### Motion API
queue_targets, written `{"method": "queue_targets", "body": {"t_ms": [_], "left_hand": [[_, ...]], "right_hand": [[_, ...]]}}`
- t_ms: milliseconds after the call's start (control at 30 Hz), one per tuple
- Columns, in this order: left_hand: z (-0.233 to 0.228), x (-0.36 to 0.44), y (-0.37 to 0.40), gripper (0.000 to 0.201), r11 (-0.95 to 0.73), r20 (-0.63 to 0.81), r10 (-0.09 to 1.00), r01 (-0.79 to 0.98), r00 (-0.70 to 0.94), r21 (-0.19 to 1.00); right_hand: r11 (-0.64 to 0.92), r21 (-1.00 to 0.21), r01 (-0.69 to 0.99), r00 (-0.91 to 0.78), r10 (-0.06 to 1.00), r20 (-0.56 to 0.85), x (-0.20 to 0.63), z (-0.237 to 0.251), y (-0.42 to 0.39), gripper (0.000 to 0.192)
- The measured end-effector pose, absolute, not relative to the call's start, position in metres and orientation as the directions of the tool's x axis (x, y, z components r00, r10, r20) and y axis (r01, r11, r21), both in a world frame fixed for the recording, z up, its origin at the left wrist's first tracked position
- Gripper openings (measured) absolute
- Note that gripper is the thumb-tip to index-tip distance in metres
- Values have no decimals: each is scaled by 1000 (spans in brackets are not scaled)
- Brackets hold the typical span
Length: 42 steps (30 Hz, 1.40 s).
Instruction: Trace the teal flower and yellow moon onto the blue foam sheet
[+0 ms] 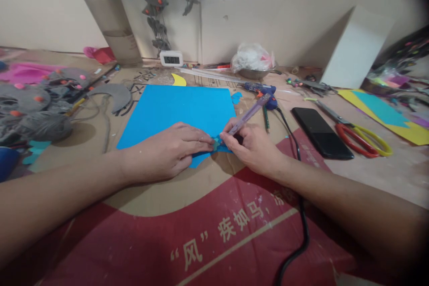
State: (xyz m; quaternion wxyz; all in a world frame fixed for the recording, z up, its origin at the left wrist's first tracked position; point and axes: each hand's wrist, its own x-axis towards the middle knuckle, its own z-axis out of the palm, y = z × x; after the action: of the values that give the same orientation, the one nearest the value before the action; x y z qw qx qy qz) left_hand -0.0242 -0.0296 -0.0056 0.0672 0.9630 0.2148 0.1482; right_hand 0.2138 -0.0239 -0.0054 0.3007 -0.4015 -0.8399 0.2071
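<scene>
A sheet of bright blue paper (181,107) lies on the cardboard, with a piece cut out of its near edge. My left hand (170,149) rests flat on that near part, fingers stretched out. Its fingertips press on a small teal paper cutout (216,144), whose full shape is partly covered. Closed around a light purple pen (250,114) is my right hand (253,147), and the pen's lower end meets the cutout's edge. The exact tip is hidden by the fingers.
A blue glue gun (268,91) with a black cord (303,214) lies behind my right hand. Right of it are a phone (320,133) and scissors (355,132). Grey yarn (47,127) and felt pieces sit left. A tall bottle (112,22) and a clock (171,58) stand behind.
</scene>
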Motion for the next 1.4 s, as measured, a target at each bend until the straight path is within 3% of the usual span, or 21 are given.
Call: {"method": "queue_targets", "body": {"t_ms": [1400], "left_hand": [[-3, -24, -30, 44, -904, 261, 425, 389, 867, 180]], "right_hand": [[650, -633, 421, -591, 726, 352, 212, -2, -27, 29]]}}
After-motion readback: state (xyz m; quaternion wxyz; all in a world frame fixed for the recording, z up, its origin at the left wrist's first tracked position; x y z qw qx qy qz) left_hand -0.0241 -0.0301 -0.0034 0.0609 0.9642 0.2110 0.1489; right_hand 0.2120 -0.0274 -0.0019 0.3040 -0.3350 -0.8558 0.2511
